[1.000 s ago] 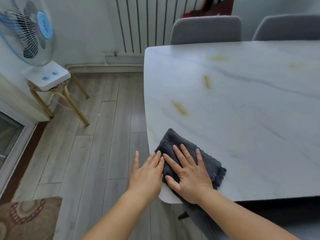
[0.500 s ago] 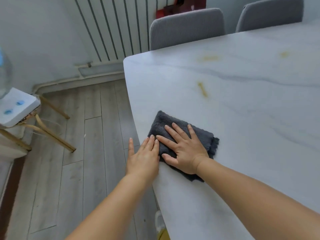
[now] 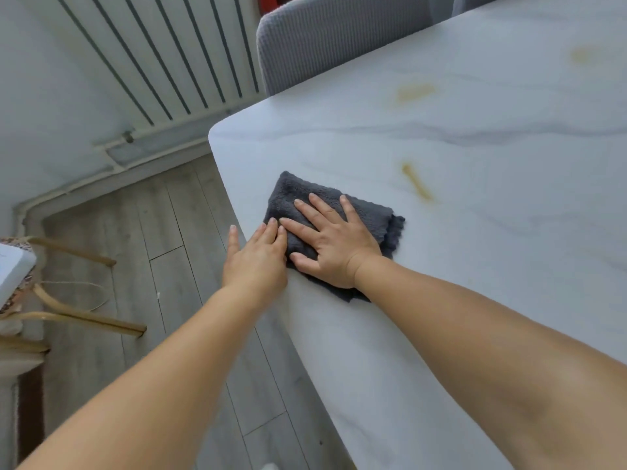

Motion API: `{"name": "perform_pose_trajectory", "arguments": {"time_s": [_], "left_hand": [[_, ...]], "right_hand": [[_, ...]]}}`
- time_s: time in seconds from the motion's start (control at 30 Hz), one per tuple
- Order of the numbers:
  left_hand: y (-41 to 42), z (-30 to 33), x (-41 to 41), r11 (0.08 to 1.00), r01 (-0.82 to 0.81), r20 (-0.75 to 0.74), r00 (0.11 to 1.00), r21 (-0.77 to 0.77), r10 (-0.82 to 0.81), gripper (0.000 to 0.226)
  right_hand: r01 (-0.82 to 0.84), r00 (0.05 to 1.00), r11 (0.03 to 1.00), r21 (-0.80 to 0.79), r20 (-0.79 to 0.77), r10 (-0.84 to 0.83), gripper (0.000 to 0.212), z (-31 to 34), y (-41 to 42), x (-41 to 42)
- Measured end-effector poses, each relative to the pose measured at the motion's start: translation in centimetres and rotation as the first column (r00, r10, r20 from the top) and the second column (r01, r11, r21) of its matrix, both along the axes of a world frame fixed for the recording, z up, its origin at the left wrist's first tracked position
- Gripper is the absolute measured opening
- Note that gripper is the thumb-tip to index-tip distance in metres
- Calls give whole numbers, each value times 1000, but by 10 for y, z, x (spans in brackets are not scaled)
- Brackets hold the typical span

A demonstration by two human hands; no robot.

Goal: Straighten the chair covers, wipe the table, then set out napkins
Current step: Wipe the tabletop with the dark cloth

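Note:
A dark grey cloth (image 3: 369, 212) lies folded on the white marble table (image 3: 475, 266), near its left edge. My right hand (image 3: 332, 245) presses flat on the cloth with fingers spread. Beside it, my left hand (image 3: 254, 262) lies flat at the table's edge, its fingertips touching the cloth's left side. Yellowish stains mark the tabletop: a streak (image 3: 416, 182) just beyond the cloth, a smear (image 3: 414, 92) farther back and a faint one (image 3: 583, 55) at the far right. A grey covered chair (image 3: 332, 39) stands at the table's far side.
A white radiator (image 3: 163, 59) lines the wall at the back left. Grey wood flooring (image 3: 135, 259) runs along the left of the table. A wooden-legged stool (image 3: 68, 313) with a white object on it stands at the far left.
Both hands have pushed the cloth forward along the table's left edge, over the spot where the nearest yellow stain was. The view has tilted and moved closer to the far end.

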State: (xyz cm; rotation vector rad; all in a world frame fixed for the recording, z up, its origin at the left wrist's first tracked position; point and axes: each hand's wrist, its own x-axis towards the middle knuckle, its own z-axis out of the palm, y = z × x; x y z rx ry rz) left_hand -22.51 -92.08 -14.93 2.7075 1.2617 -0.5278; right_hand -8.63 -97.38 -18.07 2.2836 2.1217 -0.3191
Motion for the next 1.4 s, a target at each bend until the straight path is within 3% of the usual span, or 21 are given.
{"name": "perform_pose_trajectory", "arguments": {"time_s": [0.13, 0.27, 0.43, 0.63, 1.0, 1.23, 1.4], "left_hand": [[-1, -1, -9, 996, 93, 19, 995, -1, -93, 52], [-12, 5, -26, 957, 289, 30, 957, -31, -289, 55], [-46, 13, -40, 833, 542, 45, 840, -111, -540, 59], [-81, 11, 2, 643, 754, 82, 655, -131, -751, 61], [-74, 6, 139, 518, 852, 113, 523, -74, -845, 60], [-61, 3, 244, 459, 887, 94, 461, -49, -882, 58], [-43, 8, 302, 487, 872, 107, 490, -50, -865, 58]], "right_hand": [[70, 997, 997, -30, -16, -70, 60, 3, -11, -8], [261, 964, 964, -48, -32, -263, 64, 5, -46, -36], [432, 901, 901, -27, -23, -433, 67, 1, -111, -74], [655, 755, 755, -15, 54, -654, 65, 2, -174, -75], [894, 446, 448, 19, 51, -893, 77, -1, -161, 19], [935, 353, 355, 4, 94, -931, 83, 0, -142, 111], [938, 346, 346, -15, 86, -934, 74, 3, -121, 174]]}}
